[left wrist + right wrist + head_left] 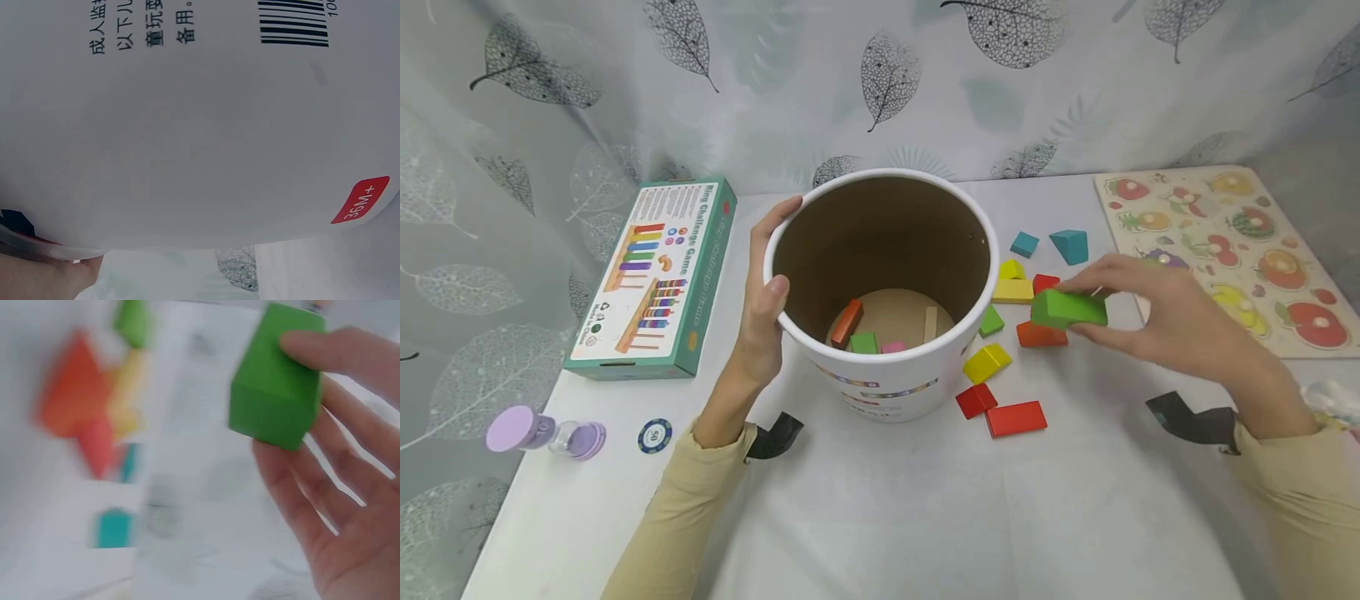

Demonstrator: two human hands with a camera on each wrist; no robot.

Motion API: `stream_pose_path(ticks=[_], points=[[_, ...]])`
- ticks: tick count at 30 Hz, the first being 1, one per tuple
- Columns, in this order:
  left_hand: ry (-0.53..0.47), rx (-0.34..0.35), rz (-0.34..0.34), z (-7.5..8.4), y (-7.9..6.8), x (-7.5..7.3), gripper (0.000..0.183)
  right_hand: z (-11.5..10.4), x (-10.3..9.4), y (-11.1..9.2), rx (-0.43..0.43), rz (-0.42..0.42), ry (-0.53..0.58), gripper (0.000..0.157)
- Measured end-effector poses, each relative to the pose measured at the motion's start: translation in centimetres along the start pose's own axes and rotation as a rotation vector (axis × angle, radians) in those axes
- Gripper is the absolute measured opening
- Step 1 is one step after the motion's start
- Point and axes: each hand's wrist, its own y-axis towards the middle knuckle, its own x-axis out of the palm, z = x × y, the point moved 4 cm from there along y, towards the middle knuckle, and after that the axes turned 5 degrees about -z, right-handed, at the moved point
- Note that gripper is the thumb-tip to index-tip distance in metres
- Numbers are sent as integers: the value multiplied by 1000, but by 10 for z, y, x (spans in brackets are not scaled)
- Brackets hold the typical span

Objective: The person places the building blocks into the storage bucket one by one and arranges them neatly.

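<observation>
A white round bucket point(887, 383) stands in the middle of the table, its opening tilted toward me. Inside it lie an orange block point(847, 323), a green block point(864, 342), a pink block point(893, 347) and a plain wooden block point(930, 323). My left hand point(760, 312) holds the bucket by its left rim; the left wrist view is mostly filled by the bucket's printed wall. To the right of the bucket, my right hand point(1172, 312) pinches a green block point(275, 378) between thumb and fingers, above the loose blocks.
Right of the bucket lie several loose blocks, among them a red block point(1017, 419), yellow block point(987, 362) and teal block point(1070, 247). A fruit puzzle board point(1240, 258) is at right. At left are a game box point(647, 279), purple hourglass point(553, 433) and poker chip point(655, 436).
</observation>
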Motion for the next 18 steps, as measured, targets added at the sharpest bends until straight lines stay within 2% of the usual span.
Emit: stream_pose_path(ticks=[1,2,4,7,8,9,13,18], points=[[5,-2,2,0,0,0,87,-5,-9,5,-11,58,-7,63],[7,-3,3,-1,-1,-1,87,-10,-20,10,-52,123,-2,56],[8,-3,6,-1,-1,-2,88,-23,-39,21,-100,245,-1,58],[13,-1,4,0,0,-2,87,-49,-60,39,-181,351,27,52],[14,1,2,0,-1,-2,87,-58,-64,46,-223,362,26,51],[14,2,2,0,-1,-3,87,-68,-66,52,-239,360,23,56],[14,7,-1,0,-1,-2,86,-101,-63,78,-349,291,43,55],[23,9,0,-2,-1,-2,88,-120,-49,96,-435,227,103,53]])
